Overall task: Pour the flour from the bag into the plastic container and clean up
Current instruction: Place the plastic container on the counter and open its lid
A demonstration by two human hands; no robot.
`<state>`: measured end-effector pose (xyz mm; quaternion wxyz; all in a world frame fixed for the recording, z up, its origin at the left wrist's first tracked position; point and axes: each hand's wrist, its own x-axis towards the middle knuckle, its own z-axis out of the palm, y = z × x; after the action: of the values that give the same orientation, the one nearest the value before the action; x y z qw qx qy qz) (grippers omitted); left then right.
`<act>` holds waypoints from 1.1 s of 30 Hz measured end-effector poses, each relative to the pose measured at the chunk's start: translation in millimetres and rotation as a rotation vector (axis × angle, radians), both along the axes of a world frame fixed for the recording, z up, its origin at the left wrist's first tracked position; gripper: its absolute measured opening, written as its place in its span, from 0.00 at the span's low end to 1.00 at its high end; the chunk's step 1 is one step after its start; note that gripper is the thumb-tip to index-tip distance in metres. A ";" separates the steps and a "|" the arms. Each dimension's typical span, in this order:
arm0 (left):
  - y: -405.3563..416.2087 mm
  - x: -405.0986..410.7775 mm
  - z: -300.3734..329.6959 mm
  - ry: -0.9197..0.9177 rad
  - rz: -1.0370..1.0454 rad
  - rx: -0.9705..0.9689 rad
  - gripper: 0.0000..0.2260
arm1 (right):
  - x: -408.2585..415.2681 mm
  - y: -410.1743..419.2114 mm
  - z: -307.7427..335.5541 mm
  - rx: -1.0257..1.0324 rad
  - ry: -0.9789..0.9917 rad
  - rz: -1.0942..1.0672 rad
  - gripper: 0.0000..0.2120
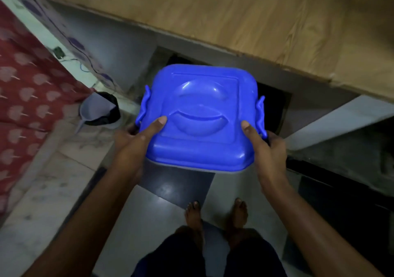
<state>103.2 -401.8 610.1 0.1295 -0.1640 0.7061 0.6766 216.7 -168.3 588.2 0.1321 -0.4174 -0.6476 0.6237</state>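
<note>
Two hands carry the blue box with its lid on.

The plastic container (200, 116) is in the middle, held up in the air over the floor (149, 212). The left hand (132, 140) grips it at 9 o'clock and the right hand (270, 146) at 3 o'clock, thumbs pressing on the blue lid (204, 97), other fingers curled under the sides. One hand on each side likely keeps it level so no flour spills. The wooden counter (255, 21) is at 12 o'clock. A grey dustpan (96, 110) sits at 9 o'clock. I see no flour bag.
</note>
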 end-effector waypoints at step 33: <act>230.4 -241.1 260.7 0.257 -0.227 -0.033 0.14 | -181.4 212.8 239.5 0.196 0.376 -0.169 0.27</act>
<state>-137.8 -171.4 870.8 0.1110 0.0027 0.7419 0.6612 35.4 44.6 827.7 0.3420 -0.3316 -0.6320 0.6112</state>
